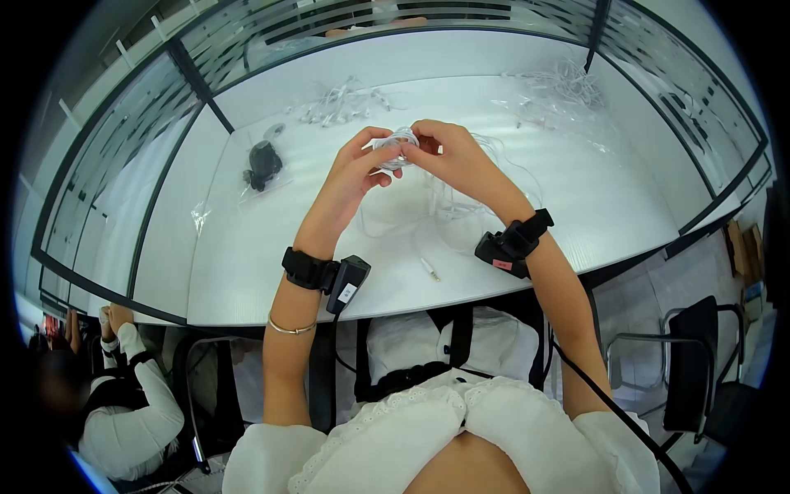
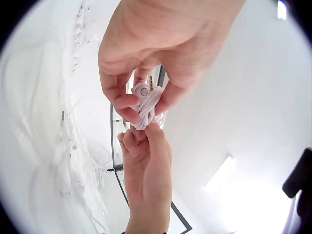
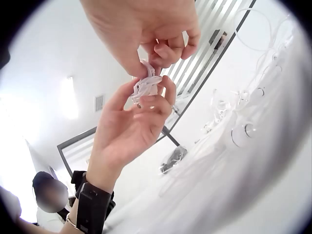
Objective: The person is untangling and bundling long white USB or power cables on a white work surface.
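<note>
With left hand [image 1: 354,169] and right hand [image 1: 448,148] equally near, pinching a coiled white cable [image 2: 146,109] between both sets of fingertips. In left-wrist view, running lengthwise from left fingers toward right, with metal plug [image 2: 151,83] jutting toward left palm. Held above a table [image 1: 230,263], with cable tangle [image 1: 568,85] beyond right hand.

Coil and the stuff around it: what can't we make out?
Coil, left wrist view: partly hidden by fingers.
Dark item, head view: too small to identify.
White label, head view: text too small.
Back right cables, head view: too small and tangled to count.
</note>
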`<action>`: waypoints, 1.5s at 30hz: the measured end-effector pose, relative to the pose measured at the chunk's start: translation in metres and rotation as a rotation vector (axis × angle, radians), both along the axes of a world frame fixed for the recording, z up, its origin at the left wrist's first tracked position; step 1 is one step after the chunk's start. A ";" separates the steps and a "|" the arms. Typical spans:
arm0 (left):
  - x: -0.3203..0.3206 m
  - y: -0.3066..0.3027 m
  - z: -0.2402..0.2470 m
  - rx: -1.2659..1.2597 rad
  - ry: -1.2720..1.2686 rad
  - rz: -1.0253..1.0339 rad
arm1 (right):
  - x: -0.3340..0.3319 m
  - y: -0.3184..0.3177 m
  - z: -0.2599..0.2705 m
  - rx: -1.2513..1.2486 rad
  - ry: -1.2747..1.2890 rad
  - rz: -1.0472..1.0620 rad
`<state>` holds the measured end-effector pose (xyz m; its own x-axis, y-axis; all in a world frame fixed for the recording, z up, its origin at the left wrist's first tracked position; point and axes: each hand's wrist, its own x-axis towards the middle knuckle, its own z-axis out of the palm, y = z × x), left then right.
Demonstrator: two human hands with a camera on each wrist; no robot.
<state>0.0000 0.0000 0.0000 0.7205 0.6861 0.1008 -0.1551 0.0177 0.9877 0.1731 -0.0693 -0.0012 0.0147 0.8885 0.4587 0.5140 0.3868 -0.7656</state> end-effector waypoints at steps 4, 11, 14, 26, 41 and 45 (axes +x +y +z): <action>0.001 -0.003 -0.003 0.024 0.031 0.015 | -0.003 -0.003 0.000 -0.027 -0.065 -0.033; 0.001 0.000 -0.004 0.150 0.127 0.107 | 0.013 -0.004 -0.007 -0.140 -0.004 0.142; 0.007 0.007 -0.020 0.337 0.143 0.160 | 0.014 -0.002 -0.008 -0.213 -0.035 0.153; 0.010 -0.001 -0.007 0.389 0.207 0.190 | 0.011 0.001 -0.012 0.085 -0.063 -0.023; 0.001 -0.005 -0.004 0.304 0.288 -0.138 | 0.019 0.001 -0.002 -0.089 0.365 0.138; 0.002 -0.019 0.001 0.332 0.213 -0.266 | 0.020 -0.002 0.000 -0.086 0.451 0.095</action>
<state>0.0023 -0.0192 0.0013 0.8951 0.4311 0.1139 0.0192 -0.2925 0.9561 0.1934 -0.0710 -0.0008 0.1131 0.9299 0.3501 0.0877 0.3416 -0.9357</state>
